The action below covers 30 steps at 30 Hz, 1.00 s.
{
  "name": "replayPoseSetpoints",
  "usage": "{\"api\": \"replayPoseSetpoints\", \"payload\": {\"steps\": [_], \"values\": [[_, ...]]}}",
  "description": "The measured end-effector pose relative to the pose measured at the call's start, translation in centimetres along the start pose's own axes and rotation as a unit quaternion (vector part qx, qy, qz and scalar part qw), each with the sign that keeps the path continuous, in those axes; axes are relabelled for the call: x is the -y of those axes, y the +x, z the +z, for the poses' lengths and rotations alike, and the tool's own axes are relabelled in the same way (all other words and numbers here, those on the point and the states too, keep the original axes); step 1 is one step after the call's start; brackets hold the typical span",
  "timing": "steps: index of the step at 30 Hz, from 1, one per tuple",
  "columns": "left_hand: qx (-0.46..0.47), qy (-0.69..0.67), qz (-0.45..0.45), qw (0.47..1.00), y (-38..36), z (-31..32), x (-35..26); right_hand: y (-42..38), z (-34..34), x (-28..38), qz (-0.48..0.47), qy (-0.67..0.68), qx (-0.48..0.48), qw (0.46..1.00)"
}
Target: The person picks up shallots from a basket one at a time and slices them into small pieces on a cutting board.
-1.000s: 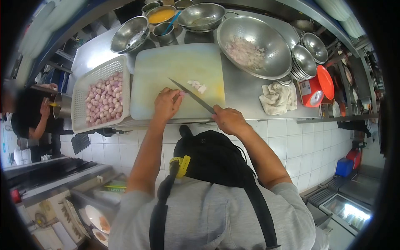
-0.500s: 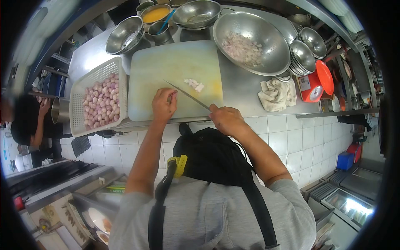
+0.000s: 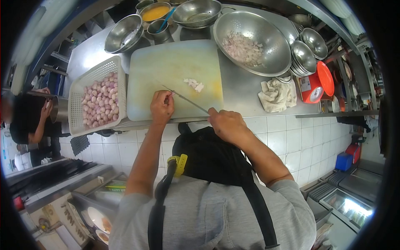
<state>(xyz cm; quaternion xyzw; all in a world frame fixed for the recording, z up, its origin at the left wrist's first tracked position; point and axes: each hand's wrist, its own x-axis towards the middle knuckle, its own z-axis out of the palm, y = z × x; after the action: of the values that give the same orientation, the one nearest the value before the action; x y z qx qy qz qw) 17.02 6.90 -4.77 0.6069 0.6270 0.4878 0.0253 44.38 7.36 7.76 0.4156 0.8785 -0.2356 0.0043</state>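
Note:
On the pale cutting board (image 3: 166,62), my left hand (image 3: 162,106) is closed around a small shallot piece, mostly hidden by the fingers. My right hand (image 3: 228,124) grips the handle of a knife (image 3: 187,100) at the board's near right edge. The blade slants up and left across the board, its tip just above my left fingers. Chopped pale shallot (image 3: 194,85) lies in a small heap right of the blade. A white perforated basket (image 3: 76,109) of peeled shallots (image 3: 100,100) stands left of the board.
A large colander (image 3: 275,37) with chopped shallots stands back right. Metal bowls (image 3: 121,35) and a cup (image 3: 159,35) line the back. A cloth (image 3: 276,96), stacked bowls (image 3: 303,56) and a red scale (image 3: 313,89) are on the right. Another person (image 3: 31,118) stands far left.
My left hand has shifted slightly left and down, with its fingers curled in more. The knife and my right hand have moved slightly. The other person's hands have moved.

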Motion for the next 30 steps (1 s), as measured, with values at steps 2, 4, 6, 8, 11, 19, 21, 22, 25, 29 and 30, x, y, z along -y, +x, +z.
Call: {"api": "replayPoseSetpoints", "payload": {"steps": [2,4,6,8,11,19,21,22,25,29,30], "values": [[-0.001,0.003,-0.001,1.0,0.0,0.0,-0.2,-0.2,-0.2,0.1,-0.002,-0.001,-0.006,1.0],[0.0,0.0,-0.009,1.0,0.0,0.0,-0.4,-0.3,-0.4,0.1,-0.003,-0.004,-0.004,1.0],[0.0,0.0,-0.012,1.0,0.0,0.0,-0.4,-0.3,-0.5,0.2,-0.005,-0.003,-0.003,1.0],[-0.001,0.002,-0.01,1.0,0.0,0.1,-0.3,-0.3,-0.6,0.2,-0.008,0.002,-0.002,1.0],[-0.006,-0.003,-0.008,1.0,0.0,0.1,-0.3,-0.3,-0.4,0.0,-0.011,0.004,-0.006,1.0],[-0.001,0.007,0.011,1.0,0.3,-0.1,-0.5,0.4,-0.3,-0.3,-0.013,0.024,0.02,0.999],[-0.001,0.01,0.016,1.0,0.3,-0.2,-0.6,0.7,-0.3,-0.3,-0.007,0.025,0.032,0.999],[0.0,0.01,0.015,1.0,0.3,-0.3,-0.7,0.8,-0.3,-0.2,-0.005,0.027,0.036,0.999],[0.002,0.006,0.01,1.0,0.3,-0.3,-0.6,1.1,0.1,-0.5,-0.002,0.035,0.039,0.999],[0.005,-0.001,0.004,1.0,0.2,-0.4,-0.4,1.8,1.3,-1.1,0.002,0.032,0.056,0.998],[0.002,-0.005,0.007,1.0,0.2,-0.4,-0.4,2.0,1.6,-1.2,0.005,0.024,0.063,0.998]]}}
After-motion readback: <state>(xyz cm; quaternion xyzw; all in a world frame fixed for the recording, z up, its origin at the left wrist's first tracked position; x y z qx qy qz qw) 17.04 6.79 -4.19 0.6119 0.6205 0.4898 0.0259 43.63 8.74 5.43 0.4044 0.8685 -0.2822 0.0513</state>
